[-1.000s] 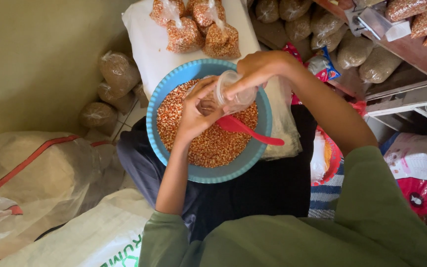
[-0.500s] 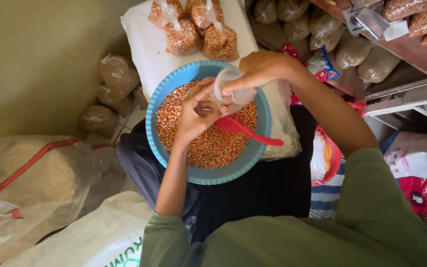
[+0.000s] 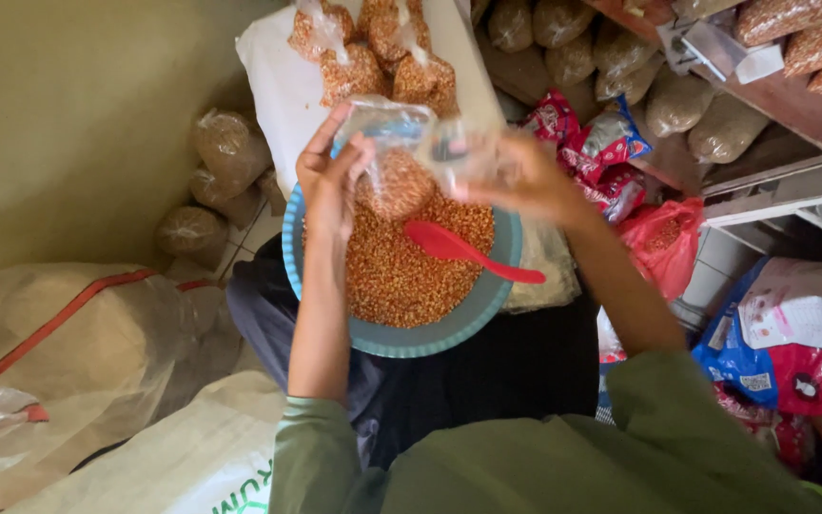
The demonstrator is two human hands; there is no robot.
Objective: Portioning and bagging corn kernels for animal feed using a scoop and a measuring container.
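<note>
Clear plastic bag, part filled with reddish-brown grain, hangs above the blue bowl, toward its twelve o'clock edge. Left hand pinches the bag's mouth at nine o'clock, fingers closed on the film; right hand, blurred, grips the mouth at three o'clock. More of that grain fills the bowl, with a red scoop lying on it, handle toward four o'clock. Filled, tied grain bags sit on a white sack at twelve o'clock.

- Left hand raised, fingers spread and pinching.
- Right hand level with it, blurred, fingers closed.
- Both forearms bare, reaching forward.
</note>
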